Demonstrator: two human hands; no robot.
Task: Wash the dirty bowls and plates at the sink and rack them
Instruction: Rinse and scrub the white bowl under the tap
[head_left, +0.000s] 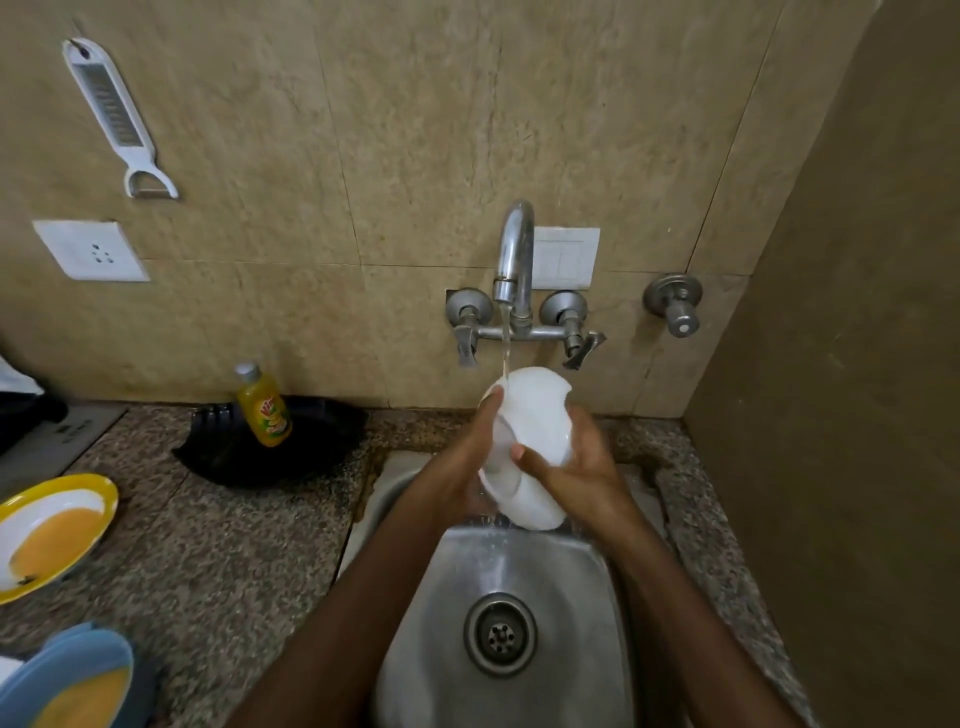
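The rinse is in hand: a white bowl (535, 441) is held tilted on edge over the steel sink (519, 571), directly under the stream falling from the tap (514, 254). Both hands are together on it, the left hand (467, 462) clasping the rim side with its fingers reaching up along the edge, the right hand (576, 473) gripping the outer wall. Next, judging by this, the bowl needs turning under the water, then carrying left to the black rack (218, 447) behind the dish soap bottle (262, 408). A yellow-rimmed plate (52, 530) and a blue plate (78, 675), both smeared orange, wait on the counter.
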